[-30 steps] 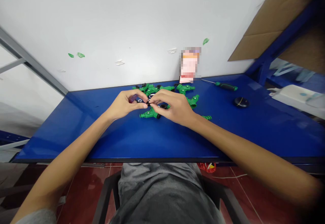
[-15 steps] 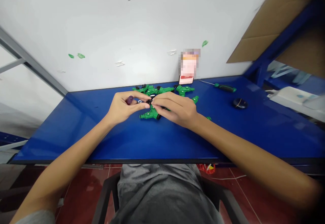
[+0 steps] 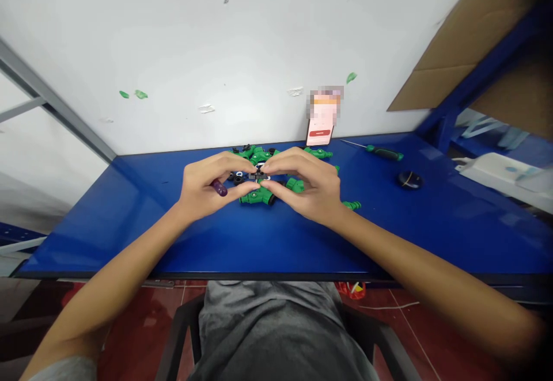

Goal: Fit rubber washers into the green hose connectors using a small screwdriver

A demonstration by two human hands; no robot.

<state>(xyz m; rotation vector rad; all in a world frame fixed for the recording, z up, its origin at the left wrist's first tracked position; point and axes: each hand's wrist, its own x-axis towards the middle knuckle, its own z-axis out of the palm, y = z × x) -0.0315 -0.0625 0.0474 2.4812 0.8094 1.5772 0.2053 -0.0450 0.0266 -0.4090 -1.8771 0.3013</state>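
Note:
Between the fingertips of both hands is a small black plastic part (image 3: 257,176), pinched from either side above the blue table. My left hand (image 3: 201,182) grips its left end with thumb and index finger, and a dark purple handle (image 3: 219,187) is tucked in the same palm. On the part's other side, my right hand (image 3: 311,182) pinches with thumb and fingers. Just below the part lies a green hose fitting (image 3: 258,196). More green fittings (image 3: 296,185) lie behind and beside my right hand, partly hidden by it. Small black rings (image 3: 237,178) show beyond my left fingers.
A phone (image 3: 320,122) leans on the white wall at the table's back. To the right lie a green-handled screwdriver (image 3: 382,152) and a round black object (image 3: 408,180). A white device (image 3: 492,171) is at the far right. The table's front edge (image 3: 276,275) runs before my lap.
My right hand has turned, its thumb dropping away from its fingers, so more of the black part shows. The purple handle has tilted downward in my left palm. The view has shifted slightly.

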